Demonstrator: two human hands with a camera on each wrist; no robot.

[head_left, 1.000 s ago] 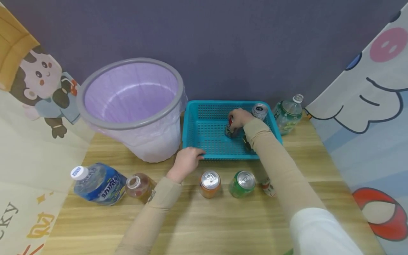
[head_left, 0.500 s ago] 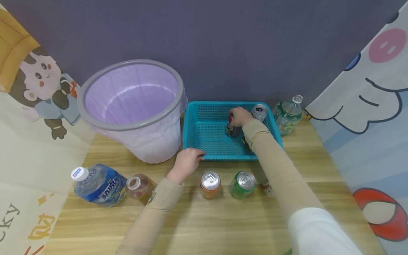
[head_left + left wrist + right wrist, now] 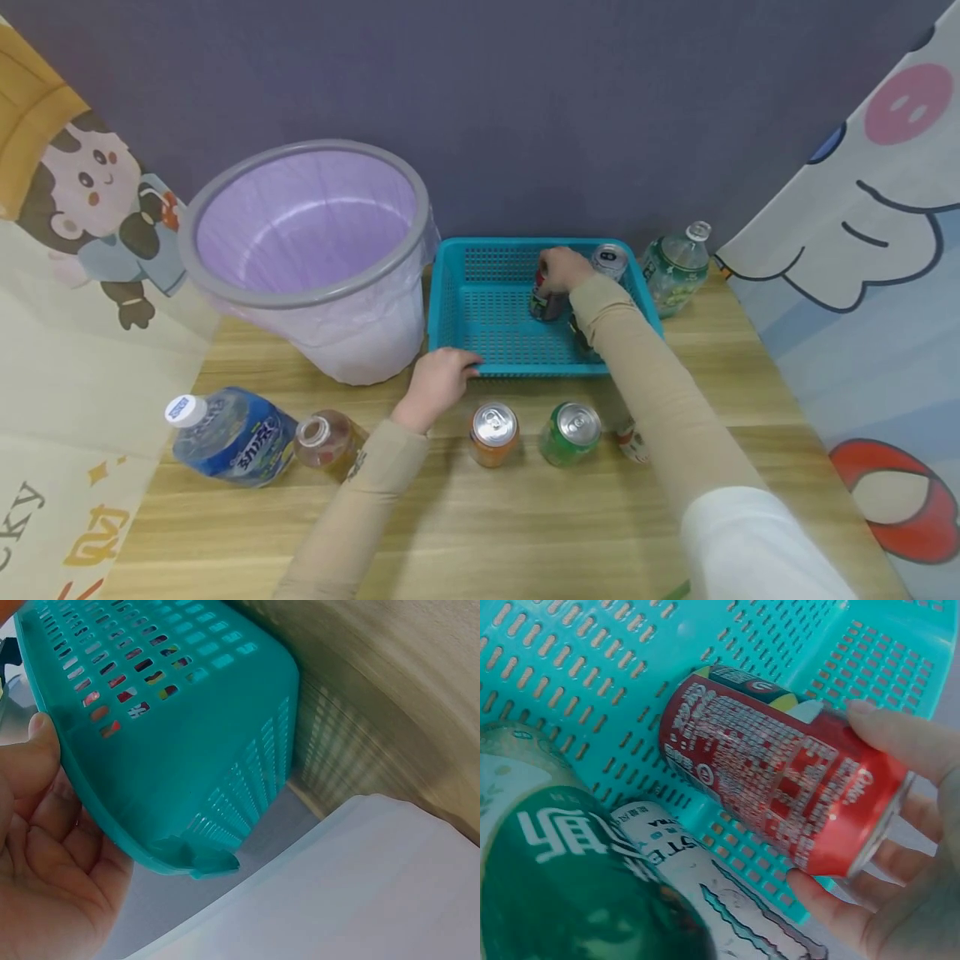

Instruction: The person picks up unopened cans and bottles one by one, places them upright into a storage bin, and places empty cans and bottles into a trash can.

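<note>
With my right hand [image 3: 566, 272] I grip a red soda can [image 3: 780, 772] by its top end, fingers and thumb round it. The can's lower end is at the floor of the turquoise perforated basket [image 3: 487, 368]. Beside it in the basket are a white can [image 3: 610, 262] and a green-labelled bottle [image 3: 577, 847], mostly hidden by my right forearm in the head view. My left hand [image 3: 441, 383] pinches the basket's near rim at the left, thumb on the rim and fingers curled beneath, as the left wrist view shows.
A large lilac-lined bin [image 3: 360, 333] stands left of the basket. In front are an orange can [image 3: 494, 435], a green can [image 3: 571, 434] and a partly hidden can [image 3: 633, 442]. A blue-labelled bottle [image 3: 236, 437] and an amber bottle [image 3: 327, 442] lean at left. Another bottle [image 3: 677, 268] stands right.
The red can has shifted slightly in the basket, and more of its side shows below my right hand. My left hand stays on the rim.
</note>
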